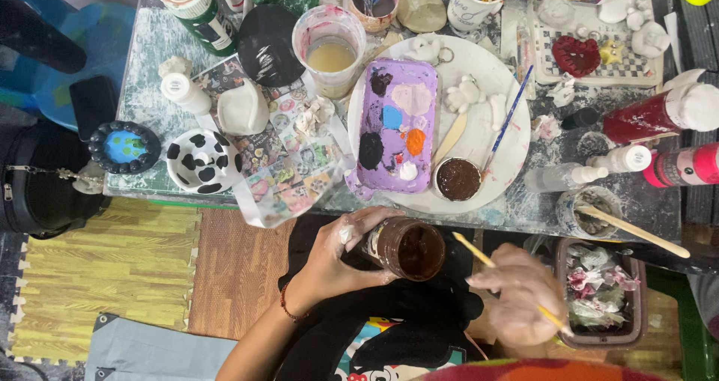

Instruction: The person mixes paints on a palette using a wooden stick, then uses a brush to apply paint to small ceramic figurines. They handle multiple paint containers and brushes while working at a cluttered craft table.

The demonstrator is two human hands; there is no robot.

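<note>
Far left on the paint-streaked counter (150,59): a round black dish (124,147) with a blue painted centre, near the front edge. Just beside it, a white bowl with black cow patches (202,161), nothing visible inside. Behind, a green bottle with a white cap (196,5), upright at the back edge. Further right, a clear plastic cup (329,49) holding cloudy beige water. Next, a large white plate (479,138) carrying a purple palette (395,126) with dabs of black, blue, orange, pink and white paint, a small pot of brown paint (457,179) at its front rim, and a blue-handled brush (509,117) lying across it.

Below the counter edge, over a dark lap: left hand (337,257) clamped around a small jar (408,248), fingers wrapped round its side, mouth tilted toward the camera, dark brown paint inside. Hands apart, the jar between them. Right hand (517,295), blurred, closed on a thin yellow-handled brush (498,272), its tip pointing toward the jar's rim; cannot tell whether touching.

Further right, a small grey pot (595,210) with a wooden stick resting in it, contents unclear. Below it, a dark tray (599,295) filled with crumpled paint-stained tissues. Far right on the counter, a bottle of dark red paint (659,113) and a pink one (685,165), both lying on their sides.
</note>
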